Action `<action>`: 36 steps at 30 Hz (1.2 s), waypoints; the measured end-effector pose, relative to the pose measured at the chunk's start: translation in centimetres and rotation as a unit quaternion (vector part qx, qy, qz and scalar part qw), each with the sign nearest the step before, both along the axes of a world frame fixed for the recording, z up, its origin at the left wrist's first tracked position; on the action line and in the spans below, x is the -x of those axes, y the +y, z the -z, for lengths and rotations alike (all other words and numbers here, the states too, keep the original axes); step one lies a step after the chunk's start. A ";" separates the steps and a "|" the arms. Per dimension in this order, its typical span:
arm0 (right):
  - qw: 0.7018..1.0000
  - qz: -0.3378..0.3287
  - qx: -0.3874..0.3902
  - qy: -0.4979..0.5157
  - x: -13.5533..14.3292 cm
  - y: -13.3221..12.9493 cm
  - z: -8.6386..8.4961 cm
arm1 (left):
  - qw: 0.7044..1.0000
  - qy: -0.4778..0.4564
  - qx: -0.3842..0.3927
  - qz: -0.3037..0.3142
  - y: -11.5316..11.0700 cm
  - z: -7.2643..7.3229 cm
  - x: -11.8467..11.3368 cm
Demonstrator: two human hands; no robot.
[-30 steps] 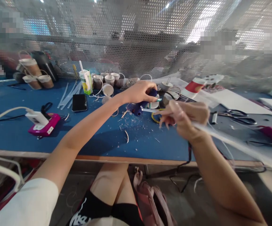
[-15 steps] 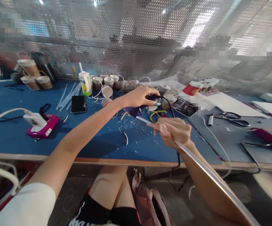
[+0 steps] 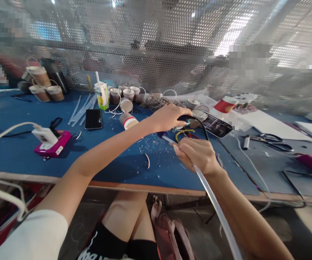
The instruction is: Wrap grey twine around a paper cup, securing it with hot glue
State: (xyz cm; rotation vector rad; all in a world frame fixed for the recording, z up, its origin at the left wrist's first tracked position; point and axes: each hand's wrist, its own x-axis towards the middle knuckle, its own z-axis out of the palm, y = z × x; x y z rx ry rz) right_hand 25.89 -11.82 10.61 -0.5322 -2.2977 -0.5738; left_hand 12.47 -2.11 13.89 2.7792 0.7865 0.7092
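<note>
My left hand (image 3: 169, 117) is wrapped over a dark blue glue gun (image 3: 162, 134), mostly hidden beneath my fingers, with its black cord trailing off to the right. A long translucent glue stick (image 3: 212, 200) meets the gun's rear end. My right hand (image 3: 197, 153) is closed in a fist around that stick, just behind the gun. From the fist the stick runs back over my right forearm to the bottom of the view. A paper cup with a red band (image 3: 128, 121) lies on its side by my left forearm.
On the blue table (image 3: 118, 164) lie scraps, a phone (image 3: 93, 119), loose glue sticks (image 3: 80, 112) and a pink power strip (image 3: 53, 144). Behind stand a drink carton (image 3: 102, 96) and several small cups. Scissors (image 3: 269, 141) and a red cup (image 3: 225, 105) are at right.
My right hand has moved closer to the glue gun, and less of the stick shows between them. My left hand sits a little further right in view; the whole view has shifted slightly.
</note>
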 end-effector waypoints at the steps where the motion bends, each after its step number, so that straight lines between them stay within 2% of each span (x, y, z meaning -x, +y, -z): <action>1: 1.000 -0.006 -0.006 -0.007 0.0 0.0 0.0 | 1.000 0.002 -0.012 -0.016 -0.3 0.2 -0.3; 6: 1.000 -0.004 -0.001 -0.011 -0.6 -0.3 0.7 | 0.999 -0.011 -0.030 -0.043 -1.0 1.1 -1.1; 9: 0.997 0.026 -0.041 -0.059 -1.0 -0.3 1.2 | 0.998 -0.007 -0.012 -0.055 -1.1 0.9 -1.1; 11: 0.997 0.032 -0.042 -0.048 -1.3 -0.2 1.6 | 0.998 0.003 -0.005 -0.066 -1.2 0.7 -1.0; 14: 0.998 0.027 0.017 0.045 -1.8 0.0 2.4 | 0.996 0.015 -0.020 -0.081 -1.6 0.7 -0.9; 17: 0.979 0.042 0.117 0.161 -2.2 0.0 2.9 | 0.994 0.022 -0.033 -0.104 -1.7 0.9 -1.0; 20: 0.967 0.035 0.170 0.187 -2.0 0.1 2.7 | 0.995 0.019 -0.023 -0.100 -1.4 0.9 -1.0; 21: 0.973 0.029 0.158 0.164 -1.9 0.1 2.4 | 0.995 0.017 -0.019 -0.095 -1.2 0.7 -0.9; 23: 0.990 0.038 0.087 0.100 -1.5 0.1 1.8 | 0.997 0.018 -0.011 -0.080 -1.0 0.3 -0.5; 26: 0.988 0.139 -0.052 0.042 -1.2 0.1 0.8 | 0.999 0.039 -0.020 -0.022 -1.3 -0.5 0.2; 28: 0.977 0.197 -0.068 0.050 -1.3 0.3 0.5 | 0.997 0.061 -0.040 -0.008 -2.0 -0.9 0.5; 32: 0.979 0.185 0.052 0.076 -1.9 1.3 0.6 | 0.994 0.095 -0.033 -0.048 -3.1 -1.0 0.4; 36: 0.967 0.188 0.166 0.052 -2.2 2.7 1.3 | 0.996 0.077 -0.022 -0.042 -1.9 0.0 0.0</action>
